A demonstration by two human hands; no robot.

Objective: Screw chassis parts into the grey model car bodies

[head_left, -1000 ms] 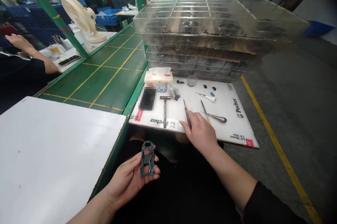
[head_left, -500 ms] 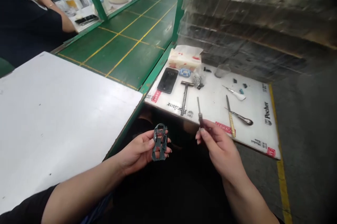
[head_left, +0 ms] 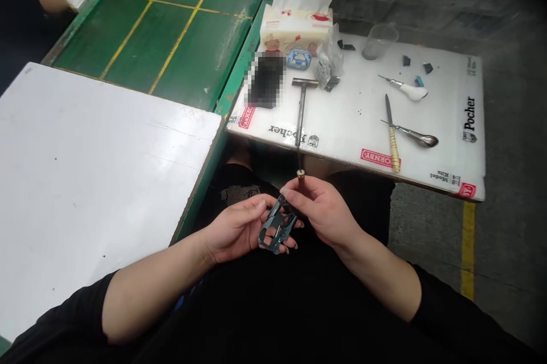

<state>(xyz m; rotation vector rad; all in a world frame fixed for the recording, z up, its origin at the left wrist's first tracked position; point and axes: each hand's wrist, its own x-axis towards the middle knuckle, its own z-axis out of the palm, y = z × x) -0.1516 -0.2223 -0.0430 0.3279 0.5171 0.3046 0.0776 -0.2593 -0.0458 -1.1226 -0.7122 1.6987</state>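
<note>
Well, the left hand (head_left: 235,228) cradles a dark perforated metal plate (head_left: 277,226) low down, its grip curled closed around the edges, while the right hand (head_left: 325,210) pinches a slim brass-capped tool (head_left: 301,174) upright, thumb and fingertips clamped together (its lower end is hidden by the fingers, so contact with the plate cannot be told). Keeping both hands this close gives good control: one holds the plate steady while the other makes only small movements. Beyond them, a white Pocher board (head_left: 453,170) carries a T-handled tool (head_left: 301,105), a white-handled awl (head_left: 405,89), a spoon-ended tool (head_left: 419,138) and a yellow-handled blade (head_left: 392,133).
</note>
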